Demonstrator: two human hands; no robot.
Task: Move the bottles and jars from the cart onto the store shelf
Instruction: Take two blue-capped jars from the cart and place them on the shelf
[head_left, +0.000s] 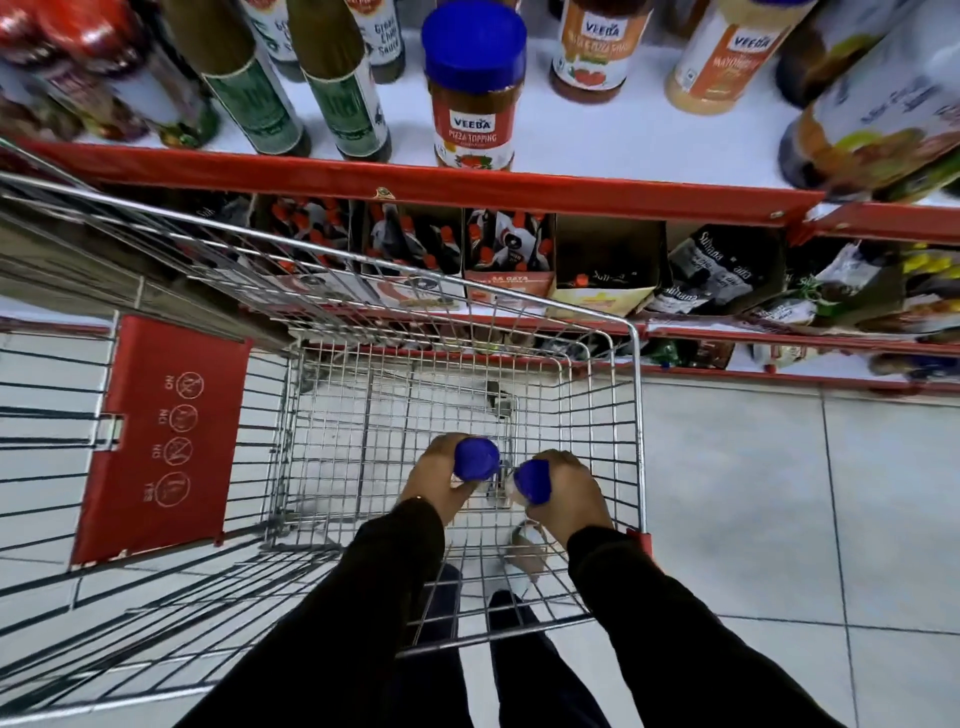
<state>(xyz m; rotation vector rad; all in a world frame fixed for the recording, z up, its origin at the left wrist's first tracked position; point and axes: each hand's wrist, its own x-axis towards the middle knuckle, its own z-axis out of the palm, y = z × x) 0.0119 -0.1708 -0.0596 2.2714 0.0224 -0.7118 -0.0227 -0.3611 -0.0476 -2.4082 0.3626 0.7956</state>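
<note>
Both my hands reach down into the wire cart (636, 395). My left hand (434, 480) is closed around a jar with a blue lid (475, 458). My right hand (569, 499) grips a second blue-lidded jar (535, 482), tilted to the left. The jars' bodies are mostly hidden by my fingers. On the white store shelf (561, 140) above stands a matching blue-lidded pizza topping jar (474, 88) at the front edge.
Green sauce bottles (260, 88) stand left of the pizza topping jar, orange-labelled jars (595, 52) to its right, a large bottle (878, 119) at far right. Red shelf edge (415, 182) runs across. Lower shelves hold cartons of small bottles (410, 244). The cart's red flap (166, 436) lies left.
</note>
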